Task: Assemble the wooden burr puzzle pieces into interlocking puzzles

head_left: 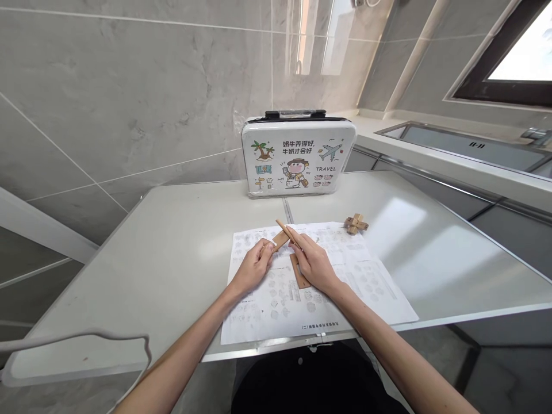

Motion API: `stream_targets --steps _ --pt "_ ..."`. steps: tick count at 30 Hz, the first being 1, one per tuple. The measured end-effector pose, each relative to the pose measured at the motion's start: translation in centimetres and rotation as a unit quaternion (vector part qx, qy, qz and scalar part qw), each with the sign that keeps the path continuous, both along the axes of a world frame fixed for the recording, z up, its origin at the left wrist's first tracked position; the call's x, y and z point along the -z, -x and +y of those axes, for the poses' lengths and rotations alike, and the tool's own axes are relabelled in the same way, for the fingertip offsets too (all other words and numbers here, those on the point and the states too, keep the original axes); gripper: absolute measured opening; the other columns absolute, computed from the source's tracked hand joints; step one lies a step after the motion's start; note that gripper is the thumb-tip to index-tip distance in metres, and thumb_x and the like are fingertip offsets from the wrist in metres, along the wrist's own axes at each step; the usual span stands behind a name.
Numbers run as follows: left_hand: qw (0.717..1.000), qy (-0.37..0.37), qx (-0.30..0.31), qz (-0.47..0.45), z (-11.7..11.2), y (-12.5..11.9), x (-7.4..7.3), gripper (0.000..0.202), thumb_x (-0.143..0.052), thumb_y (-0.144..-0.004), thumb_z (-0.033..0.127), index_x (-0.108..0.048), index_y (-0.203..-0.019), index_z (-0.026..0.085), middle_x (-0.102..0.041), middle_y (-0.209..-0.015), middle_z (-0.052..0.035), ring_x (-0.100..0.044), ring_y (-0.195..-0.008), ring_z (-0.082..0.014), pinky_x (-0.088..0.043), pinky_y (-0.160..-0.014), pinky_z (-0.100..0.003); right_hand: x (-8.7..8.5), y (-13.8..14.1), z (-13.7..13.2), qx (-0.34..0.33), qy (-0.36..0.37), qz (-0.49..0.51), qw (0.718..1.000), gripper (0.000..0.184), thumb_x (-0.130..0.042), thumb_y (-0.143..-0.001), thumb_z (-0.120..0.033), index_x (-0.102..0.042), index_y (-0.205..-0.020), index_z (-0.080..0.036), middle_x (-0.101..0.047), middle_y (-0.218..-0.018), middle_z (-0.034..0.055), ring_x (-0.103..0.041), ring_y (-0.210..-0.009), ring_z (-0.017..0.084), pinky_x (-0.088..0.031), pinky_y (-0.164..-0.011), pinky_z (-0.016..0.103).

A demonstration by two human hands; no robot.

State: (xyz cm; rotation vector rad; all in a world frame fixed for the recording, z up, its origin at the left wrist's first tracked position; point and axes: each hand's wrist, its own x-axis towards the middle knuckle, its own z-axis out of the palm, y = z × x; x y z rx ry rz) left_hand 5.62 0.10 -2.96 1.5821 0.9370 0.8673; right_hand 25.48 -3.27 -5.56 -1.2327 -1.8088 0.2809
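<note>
My left hand [255,263] is closed around the lower end of a flat wooden puzzle piece [281,238], thumb on top. In my right hand [314,261] is a second, thinner-looking wooden puzzle piece [284,226], gripped with the fingers folded over it and its far end sticking out up and left. The two held pieces meet or cross between my hands; whether they are fitted together I cannot tell. Under my right hand a wooden piece with an opening [301,277] lies on a printed instruction sheet [276,330], partly covered by the hand.
An assembled wooden burr puzzle [356,223] sits at the sheet's far right corner. A white cartoon-printed case [297,158] stands at the back of the white folding table [181,259], near the tiled wall. A sink [470,144] is set in the counter at right.
</note>
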Motion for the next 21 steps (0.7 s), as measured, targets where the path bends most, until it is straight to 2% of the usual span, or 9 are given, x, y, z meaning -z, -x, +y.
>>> stream_targets --steps 3,10,17,21 --pt "0.999 0.013 0.029 -0.009 0.07 0.11 0.1 0.04 -0.048 -0.105 0.058 -0.048 -0.089 0.021 -0.038 -0.067 0.0066 -0.029 -0.054 -0.0097 -0.028 -0.051 -0.023 -0.14 -0.04 -0.08 -0.003 0.003 0.0 1.0 0.056 -0.037 -0.11 -0.021 -0.037 -0.165 -0.033 -0.065 -0.102 0.0059 -0.064 -0.084 0.022 -0.057 -0.074 0.034" --pt "0.999 0.034 0.024 -0.027 -0.11 -0.05 0.06 0.042 -0.051 -0.102 0.063 -0.048 -0.093 0.022 -0.037 -0.065 0.0076 -0.029 -0.052 -0.0095 -0.026 -0.049 -0.023 -0.22 0.16 -0.06 -0.003 0.007 0.006 1.0 0.056 -0.036 -0.11 -0.021 -0.037 -0.165 -0.032 -0.067 -0.106 0.0072 -0.066 -0.089 0.023 -0.057 -0.076 0.034" --pt "0.994 0.08 0.035 -0.063 -0.32 -0.33 -0.34 0.046 -0.055 -0.099 0.067 -0.044 -0.09 0.023 -0.03 -0.064 0.0101 -0.021 -0.049 -0.0074 -0.022 -0.046 -0.021 0.0 0.36 -0.03 0.002 0.003 0.015 1.0 0.054 -0.037 -0.11 -0.022 -0.04 -0.164 -0.03 -0.067 -0.101 0.0062 -0.065 -0.085 0.023 -0.057 -0.077 0.035" --pt "0.994 0.082 0.03 -0.062 -0.66 -0.72 -0.3 0.043 -0.052 -0.101 0.065 -0.044 -0.092 0.023 -0.031 -0.064 0.01 -0.023 -0.048 -0.0076 -0.023 -0.045 -0.021 0.0 0.43 0.0 -0.002 0.005 0.015 1.0 0.053 -0.038 -0.11 -0.023 -0.041 -0.163 -0.03 -0.07 -0.107 0.0075 -0.068 -0.092 0.024 -0.058 -0.079 0.036"
